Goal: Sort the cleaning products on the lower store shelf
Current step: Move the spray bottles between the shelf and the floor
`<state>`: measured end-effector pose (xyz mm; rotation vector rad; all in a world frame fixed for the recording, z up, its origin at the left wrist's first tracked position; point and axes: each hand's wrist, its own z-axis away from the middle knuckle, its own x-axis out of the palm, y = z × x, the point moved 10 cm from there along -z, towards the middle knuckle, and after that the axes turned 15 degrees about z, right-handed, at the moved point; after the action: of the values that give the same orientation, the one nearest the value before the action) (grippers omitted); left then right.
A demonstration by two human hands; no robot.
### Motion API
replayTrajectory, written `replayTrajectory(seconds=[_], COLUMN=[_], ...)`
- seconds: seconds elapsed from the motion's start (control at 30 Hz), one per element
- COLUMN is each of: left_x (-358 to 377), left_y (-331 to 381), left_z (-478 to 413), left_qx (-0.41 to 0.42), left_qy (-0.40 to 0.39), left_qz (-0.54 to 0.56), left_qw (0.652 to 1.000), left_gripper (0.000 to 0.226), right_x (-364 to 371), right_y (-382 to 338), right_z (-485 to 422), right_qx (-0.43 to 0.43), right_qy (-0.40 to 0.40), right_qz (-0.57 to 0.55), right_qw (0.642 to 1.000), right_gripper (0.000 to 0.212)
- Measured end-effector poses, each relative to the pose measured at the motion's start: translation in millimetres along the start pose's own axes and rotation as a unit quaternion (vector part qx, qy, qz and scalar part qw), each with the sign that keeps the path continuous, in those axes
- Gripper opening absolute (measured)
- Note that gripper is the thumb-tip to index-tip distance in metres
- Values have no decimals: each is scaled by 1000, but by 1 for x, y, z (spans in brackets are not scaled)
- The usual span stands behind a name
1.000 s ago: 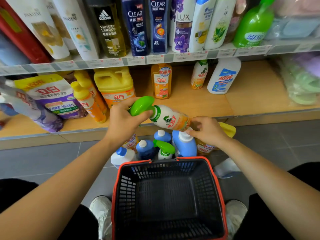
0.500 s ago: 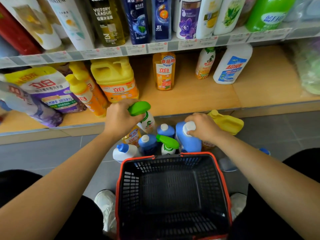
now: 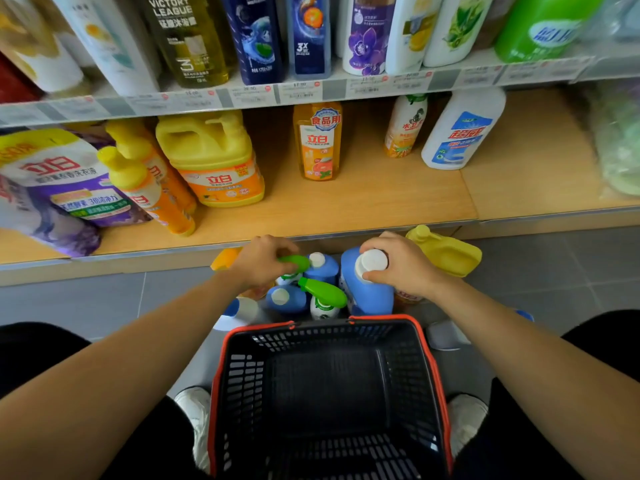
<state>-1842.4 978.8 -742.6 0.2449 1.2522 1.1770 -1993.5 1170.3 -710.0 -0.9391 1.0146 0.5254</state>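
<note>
- While the left hand (image 3: pixel 261 263) is curled, its fingers are clamped on the green-capped spray bottle (image 3: pixel 294 262).
- The white cap of the tall blue bottle (image 3: pixel 367 296) is gripped by the right hand (image 3: pixel 401 266).
- Both bottles are seen among others on the floor, between the lower shelf (image 3: pixel 363 199) and the black basket (image 3: pixel 311 339).

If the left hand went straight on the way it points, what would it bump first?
Probably the small blue bottle, just past the green spray top that the left hand grips. Depth is hard to judge.
</note>
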Motion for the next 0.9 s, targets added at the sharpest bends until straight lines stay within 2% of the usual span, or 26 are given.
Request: replayTrajectory(seconds=[0.07,0.17,0.27,0.33,0.4,0.5,0.67,0.77,0.83,0.9], left_x=[3,20,55,69,74,68,59,59,59,59], left_y=[10,34,36,31,27,27,25,25,26,27], left_z=[0,3,-2,-8,-11,-13,-19,-17,-15,-15], left_qx=[11,73,43,18,9,37,59,74,90,97], left_qy=[14,67,56,55,71,131,167,181,196,207], left_qz=[-41,-134,-200,-231,-241,-205,-186,-183,-178,-173], left_qw=[999,986,977,971,968,969,967,964,960,958], left_gripper=[40,51,78,90,88,72,58,55,54,51], right_x=[2,6,0,-17,-41,-65,-66,-61,-61,-61], right_y=[2,10,29,48,72,105,143,160,169,178], right_z=[0,-7,-20,-36,-57,-94,-156,-186,-200,-210], right_qx=[-1,25,79,118,160,221,251,264,268,276], right_qy=[7,-20,-64,-40,23,98,147,177,208,229], right_qz=[-35,-83,-154,-163,-156,-172,-224,-246,-260,-275], right_qw=[999,996,983,979,974,955,930,915,904,892], right_gripper=[45,36,28,36,45,57,75,92,93,84])
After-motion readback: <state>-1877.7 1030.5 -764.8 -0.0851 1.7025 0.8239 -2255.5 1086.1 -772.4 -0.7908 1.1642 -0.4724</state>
